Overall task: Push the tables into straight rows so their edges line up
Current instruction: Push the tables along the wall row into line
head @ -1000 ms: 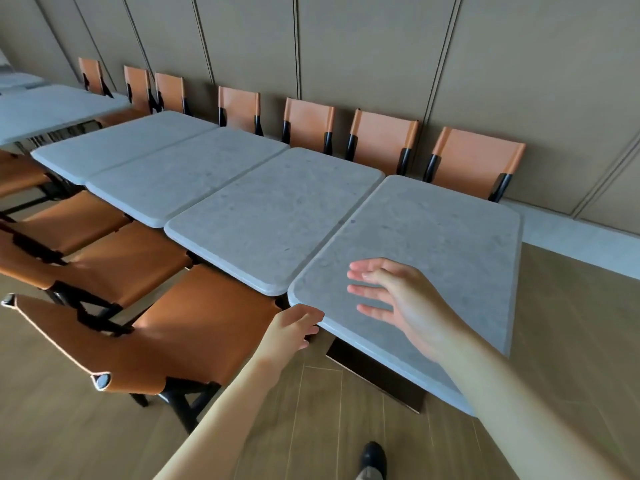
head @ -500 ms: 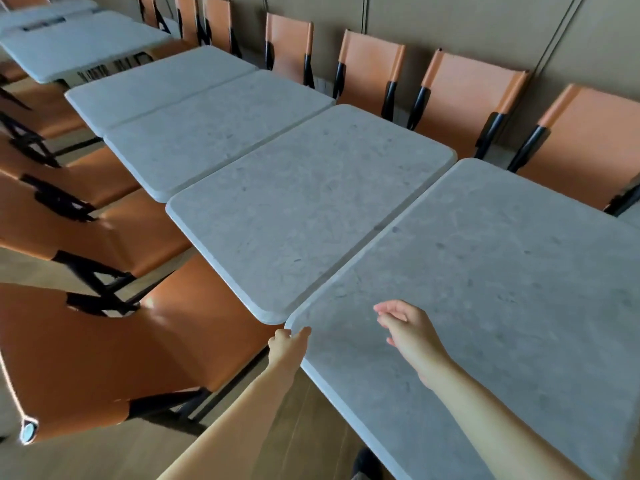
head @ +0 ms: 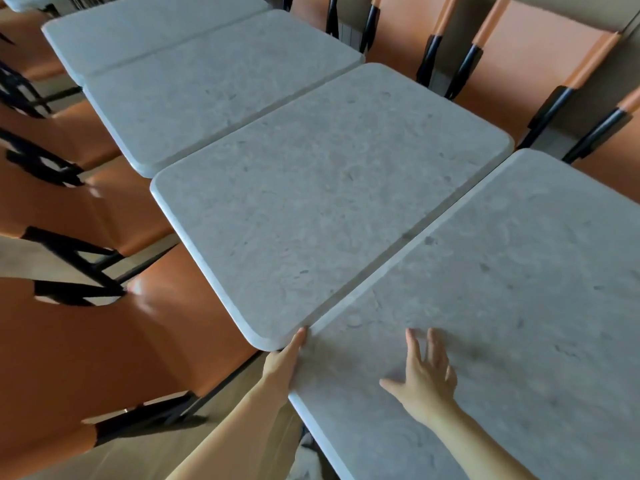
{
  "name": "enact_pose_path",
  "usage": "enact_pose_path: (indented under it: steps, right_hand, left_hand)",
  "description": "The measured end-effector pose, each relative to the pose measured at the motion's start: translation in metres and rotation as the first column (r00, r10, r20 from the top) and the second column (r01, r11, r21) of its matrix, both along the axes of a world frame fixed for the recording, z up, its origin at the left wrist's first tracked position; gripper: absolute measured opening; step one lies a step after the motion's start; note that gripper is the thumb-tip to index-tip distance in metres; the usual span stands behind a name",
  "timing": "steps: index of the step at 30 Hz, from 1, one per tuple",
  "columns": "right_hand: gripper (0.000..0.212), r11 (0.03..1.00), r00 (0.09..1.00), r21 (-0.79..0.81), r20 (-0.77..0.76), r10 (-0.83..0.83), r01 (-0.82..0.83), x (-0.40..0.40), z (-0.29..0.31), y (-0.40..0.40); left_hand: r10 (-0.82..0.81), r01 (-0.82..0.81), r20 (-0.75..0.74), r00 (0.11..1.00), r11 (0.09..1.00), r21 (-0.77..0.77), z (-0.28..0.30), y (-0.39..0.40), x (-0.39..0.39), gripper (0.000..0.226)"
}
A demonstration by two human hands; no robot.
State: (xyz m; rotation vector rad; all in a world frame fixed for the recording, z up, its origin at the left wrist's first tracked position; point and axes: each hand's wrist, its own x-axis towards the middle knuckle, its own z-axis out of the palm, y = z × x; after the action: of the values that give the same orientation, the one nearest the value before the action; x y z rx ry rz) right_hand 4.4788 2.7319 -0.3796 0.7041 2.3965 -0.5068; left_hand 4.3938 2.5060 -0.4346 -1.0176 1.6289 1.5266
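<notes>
the nearest table [head: 502,306], a grey stone-look top with rounded corners, is sitting at the near end of the row, and everything here is placed from it. its long edge is lying against the second table [head: 329,188] along a thin dark seam, the two tops touching or nearly so; beyond the second table, two more tables [head: 214,84] are running on toward the far end.

the left hand [head: 284,367] is gripping the nearest table at its near-left corner, thumb on top at the seam and the other fingers hidden beneath the rim, so it is grasping the edge. the right hand [head: 424,372] is lying flat on the same top, just inside the near edge, fingers spread and straight, pressing down and holding nothing.

orange chairs [head: 104,358] with black frames are crowding the left side of the nearest table, and more orange chairs [head: 540,60] are standing beyond its far edge.

judging from the near corners, the nearest table is sitting further toward the person than the second table, so the edges are not yet lining up and a push away from the person seems to be what is wanted.

the risks, as i am reading them: the left thumb is resting right at the seam and could be getting pinched if the tops close together. a flat palm may be slipping on the smooth surface instead of moving the table. pushing at one corner could be twisting the top, opening a wedge at the seam, and an overlong shove could be driving the far edge into the chairs behind it.
</notes>
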Motion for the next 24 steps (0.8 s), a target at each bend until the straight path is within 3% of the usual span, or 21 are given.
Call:
enact_pose_path:
  steps: [7,16,20,24]
  right_hand:
    - [0.104,0.997,0.991,0.043,0.118,0.066,-0.071,0.000,-0.012,-0.009]
    - [0.103,0.992,0.991,0.053,0.077,0.111,-0.115,0.007,-0.009,0.003]
    - [0.101,0.987,0.987,0.053,0.047,0.151,-0.153,0.011,-0.007,0.011]
    - [0.100,0.984,0.985,0.043,0.015,0.174,-0.175,0.013,-0.004,0.014]
  left_hand:
    - [-0.089,0.089,0.014,0.996,0.996,-0.013,0.000,-0.005,0.000,0.102]
    - [-0.160,0.161,0.044,0.986,0.986,-0.044,-0.001,-0.007,0.000,0.090]
    - [-0.169,0.170,0.030,0.985,0.984,-0.054,0.004,-0.003,0.000,0.067]
    - [-0.160,0.161,0.021,0.987,0.986,-0.046,0.004,-0.002,0.000,0.066]
